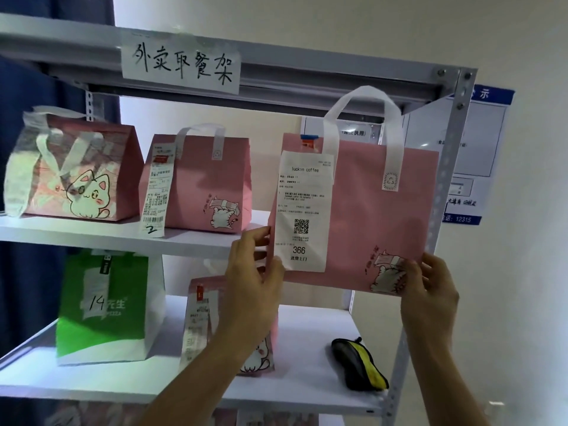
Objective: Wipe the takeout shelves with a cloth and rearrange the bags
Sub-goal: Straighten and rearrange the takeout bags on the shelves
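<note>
A large pink bag (pixel 372 216) with white handles and a receipt marked 366 hangs in the air at the right end of the upper shelf (pixel 101 235). My left hand (pixel 255 272) pinches its lower left edge. My right hand (pixel 430 287) grips its lower right corner. Two more pink bags stand on that shelf: one with a cat drawing (pixel 76 167) at the far left, one with a long receipt (pixel 209 179) in the middle. A dark cloth with a yellow side (pixel 359 364) lies crumpled on the lower shelf (pixel 310 388), at its right.
On the lower shelf stand a green and white bag (pixel 104 305) marked 14 and a pink bag (pixel 203 318) partly hidden behind my left forearm. A handwritten paper sign (pixel 181 63) hangs on the top rail. The metal upright (pixel 442 179) stands right of the held bag.
</note>
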`<state>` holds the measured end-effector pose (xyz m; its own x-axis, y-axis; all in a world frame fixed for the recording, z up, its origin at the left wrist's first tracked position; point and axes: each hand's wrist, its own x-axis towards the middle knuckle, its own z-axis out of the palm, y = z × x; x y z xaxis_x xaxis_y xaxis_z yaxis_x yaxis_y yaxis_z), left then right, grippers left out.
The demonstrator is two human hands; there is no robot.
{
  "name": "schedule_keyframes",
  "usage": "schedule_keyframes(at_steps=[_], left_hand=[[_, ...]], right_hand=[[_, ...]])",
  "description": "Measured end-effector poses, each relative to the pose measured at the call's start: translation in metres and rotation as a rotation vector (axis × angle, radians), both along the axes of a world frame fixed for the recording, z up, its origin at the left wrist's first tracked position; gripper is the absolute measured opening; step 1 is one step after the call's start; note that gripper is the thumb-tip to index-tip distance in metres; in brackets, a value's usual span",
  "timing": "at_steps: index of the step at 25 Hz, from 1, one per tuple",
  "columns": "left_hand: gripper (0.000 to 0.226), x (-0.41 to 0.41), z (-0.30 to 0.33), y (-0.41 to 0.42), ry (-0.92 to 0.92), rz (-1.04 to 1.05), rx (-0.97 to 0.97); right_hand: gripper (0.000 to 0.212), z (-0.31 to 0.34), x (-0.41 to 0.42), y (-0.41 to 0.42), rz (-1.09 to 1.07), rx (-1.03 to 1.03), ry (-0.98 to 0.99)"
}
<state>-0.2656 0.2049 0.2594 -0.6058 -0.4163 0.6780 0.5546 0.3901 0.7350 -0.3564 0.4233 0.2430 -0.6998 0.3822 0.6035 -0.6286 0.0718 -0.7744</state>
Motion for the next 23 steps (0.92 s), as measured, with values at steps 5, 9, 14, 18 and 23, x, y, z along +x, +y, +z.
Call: schedule_keyframes(at_steps=[5,9,14,18,23], left_hand=[[0.035,0.022,-0.01,0.002,-0.02,-0.032,-0.003],[0.034,0.035,-0.018,0.004,-0.024,0.006,-0.046],[0.033,0.051,-0.043,0.009,-0.088,-0.004,-0.059],[0.035,0.065,-0.082,0.017,-0.148,-0.046,-0.039],[0.035,0.072,-0.142,0.022,-0.325,-0.122,0.017]], right_hand=[[0.022,-0.013,0.023,0.003,-0.031,-0.015,0.02],[0.016,-0.025,0.037,0.009,-0.019,-0.009,0.033],[0.016,-0.058,0.05,0.016,-0.04,-0.012,-0.005],[0.015,-0.112,0.058,0.022,-0.088,0.017,-0.081],[0.016,-0.186,0.064,0.03,-0.083,-0.016,-0.217]])
